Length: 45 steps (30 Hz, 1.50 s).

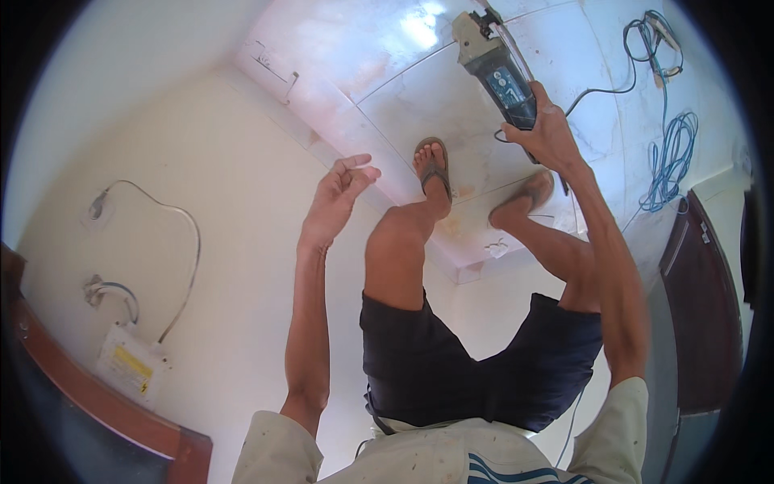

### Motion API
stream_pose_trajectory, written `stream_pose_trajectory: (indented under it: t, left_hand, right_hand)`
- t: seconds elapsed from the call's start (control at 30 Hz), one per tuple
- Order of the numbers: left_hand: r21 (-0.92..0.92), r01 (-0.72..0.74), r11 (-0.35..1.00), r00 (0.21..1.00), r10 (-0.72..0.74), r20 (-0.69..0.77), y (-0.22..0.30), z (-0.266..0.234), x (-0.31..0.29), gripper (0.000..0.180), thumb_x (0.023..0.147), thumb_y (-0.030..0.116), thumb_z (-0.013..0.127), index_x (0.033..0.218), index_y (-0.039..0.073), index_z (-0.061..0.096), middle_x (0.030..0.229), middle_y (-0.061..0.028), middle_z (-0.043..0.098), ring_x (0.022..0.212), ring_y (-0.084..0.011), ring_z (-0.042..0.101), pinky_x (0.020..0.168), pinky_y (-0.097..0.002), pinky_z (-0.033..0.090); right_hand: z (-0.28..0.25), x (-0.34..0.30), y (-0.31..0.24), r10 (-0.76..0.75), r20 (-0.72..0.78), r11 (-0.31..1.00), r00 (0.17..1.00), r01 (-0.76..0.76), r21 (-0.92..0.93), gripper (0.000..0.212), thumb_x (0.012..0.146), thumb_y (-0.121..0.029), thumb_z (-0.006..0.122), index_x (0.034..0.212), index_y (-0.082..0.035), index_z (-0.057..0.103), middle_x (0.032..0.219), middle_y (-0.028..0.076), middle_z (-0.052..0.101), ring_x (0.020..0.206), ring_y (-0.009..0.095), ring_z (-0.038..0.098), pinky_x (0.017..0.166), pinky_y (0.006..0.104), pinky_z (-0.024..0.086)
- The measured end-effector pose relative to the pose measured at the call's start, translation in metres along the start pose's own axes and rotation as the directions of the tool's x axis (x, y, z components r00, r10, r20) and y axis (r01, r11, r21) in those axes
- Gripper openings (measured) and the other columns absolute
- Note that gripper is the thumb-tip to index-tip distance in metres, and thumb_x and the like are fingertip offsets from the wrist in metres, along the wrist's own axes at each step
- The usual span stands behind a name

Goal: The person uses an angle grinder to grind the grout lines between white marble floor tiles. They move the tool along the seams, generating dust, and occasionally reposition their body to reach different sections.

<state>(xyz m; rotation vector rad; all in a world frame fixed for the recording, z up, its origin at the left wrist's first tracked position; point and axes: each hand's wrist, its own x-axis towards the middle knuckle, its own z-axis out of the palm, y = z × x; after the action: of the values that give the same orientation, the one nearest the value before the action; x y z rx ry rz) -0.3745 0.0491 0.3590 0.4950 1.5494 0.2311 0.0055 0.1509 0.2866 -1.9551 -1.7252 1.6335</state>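
Observation:
My right hand (pixel 550 133) is wrapped round the rear end of a hand-held electric cutter (pixel 506 87). The tool has a dark body with a blue-grey label and a pale head, which points away from me. A thin metal plate (pixel 511 50) runs along its right side. From its rear a black cord (pixel 601 90) trails off to the right. My left hand (pixel 337 198) hangs in the air to the left, fingers loosely bent and apart, holding nothing.
My sandalled feet (pixel 435 165) stand on glossy white tiles (pixel 411 97). Coiled blue cable (pixel 673 161) and a tangled black cord (pixel 645 40) lie at the right. A white box (pixel 129 363) with a cable is on the left wall. A dark red door (pixel 701 298) stands right.

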Motion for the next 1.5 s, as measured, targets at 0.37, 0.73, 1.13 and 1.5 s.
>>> stream_pose_trajectory:
  t: [0.37,0.73,1.13,1.5]
  left_hand:
    - [0.229,0.061,0.971,0.998,-0.065,0.013,0.157,0.043,-0.044,0.048,0.113,0.037,0.069,0.144,0.000,0.066,0.119,-0.0109,0.078,0.126,-0.0189,0.068,0.121,-0.0383,0.044]
    - [0.594,-0.008,0.804,0.959,-0.163,0.234,0.303,0.070,0.008,0.032,0.112,0.031,0.070,0.124,0.002,0.073,0.103,-0.0040,0.078,0.106,-0.0107,0.069,0.100,-0.0291,0.050]
    - [0.667,-0.089,0.740,0.968,-0.094,0.234,0.339,0.050,0.040,0.030,0.112,0.024,0.067,0.130,0.000,0.068,0.114,-0.0082,0.076,0.112,-0.0138,0.069,0.106,-0.0341,0.051]
    - [0.594,-0.078,0.801,0.988,0.144,-0.063,0.381,-0.067,-0.033,0.032,0.113,0.023,0.066,0.136,0.001,0.066,0.122,-0.0137,0.076,0.122,-0.0193,0.069,0.117,-0.0373,0.047]
  right_hand:
    - [0.019,-0.026,0.018,-0.154,-0.118,0.969,0.981,0.127,-0.212,0.079,0.075,-0.027,0.086,0.139,0.006,0.054,0.094,0.033,0.074,0.092,0.049,0.074,0.089,0.0517,0.056]
    - [0.021,-0.033,-0.020,0.320,0.009,0.870,0.947,-0.298,0.392,0.083,0.078,-0.030,0.086,0.143,0.007,0.051,0.095,0.033,0.074,0.093,0.049,0.075,0.090,0.0509,0.056]
    - [0.021,-0.016,-0.092,0.577,-0.096,0.625,0.811,-0.363,0.691,0.085,0.079,-0.031,0.084,0.151,0.002,0.053,0.114,0.031,0.077,0.105,0.044,0.077,0.098,0.0467,0.059]
    - [-0.072,-0.041,-0.136,0.506,-0.101,0.726,0.857,-0.359,0.587,0.068,0.080,-0.026,0.088,0.133,0.001,0.057,0.100,0.024,0.076,0.093,0.038,0.077,0.084,0.0463,0.059]
